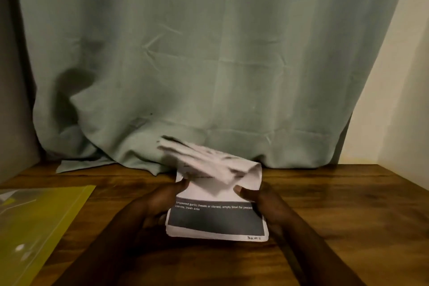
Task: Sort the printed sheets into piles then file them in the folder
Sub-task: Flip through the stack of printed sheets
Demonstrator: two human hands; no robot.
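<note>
Fingers of left hand (157,204) and right hand (267,204) grasp the printed sheets (216,223) over the tabletop (348,216); yellow folder (39,220) lies left.

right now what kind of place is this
Probably a room at home: a wooden table against a creased green curtain, a plain cream wall beside it, a yellow folder on the table.

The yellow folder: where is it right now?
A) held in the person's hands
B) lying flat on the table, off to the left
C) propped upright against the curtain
B: the folder lies flat on the table at the left, while the left hand and right hand hold the sheets.
</note>
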